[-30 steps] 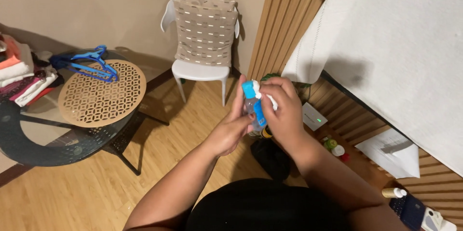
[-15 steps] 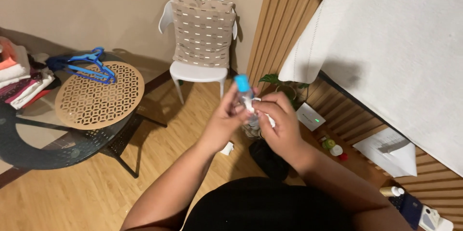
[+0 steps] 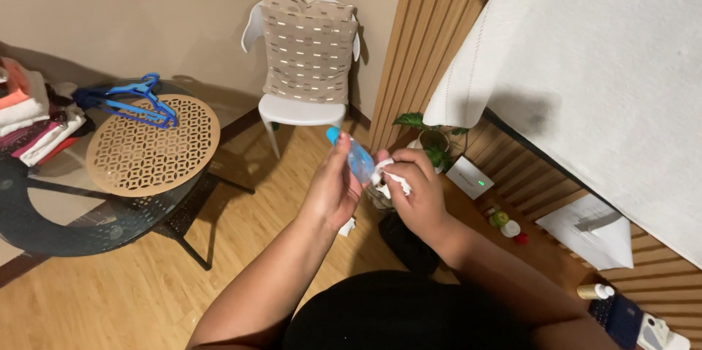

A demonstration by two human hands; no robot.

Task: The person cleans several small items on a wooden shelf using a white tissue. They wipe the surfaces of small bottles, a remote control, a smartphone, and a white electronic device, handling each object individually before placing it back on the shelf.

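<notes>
Blue-capped clear bottle (image 3: 356,157) looks light and slippery; my left hand (image 3: 333,193) grips its body. My right hand (image 3: 417,193) pinches a white tissue (image 3: 387,171) against its base.

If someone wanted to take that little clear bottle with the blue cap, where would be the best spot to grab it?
Probably by its clear body, just below the blue cap. The small bottle is tilted, cap pointing up and away to the left; its lower end is covered by the left hand and the right hand, which holds something white. Coming from above, across its narrow width, looks easiest.
</notes>
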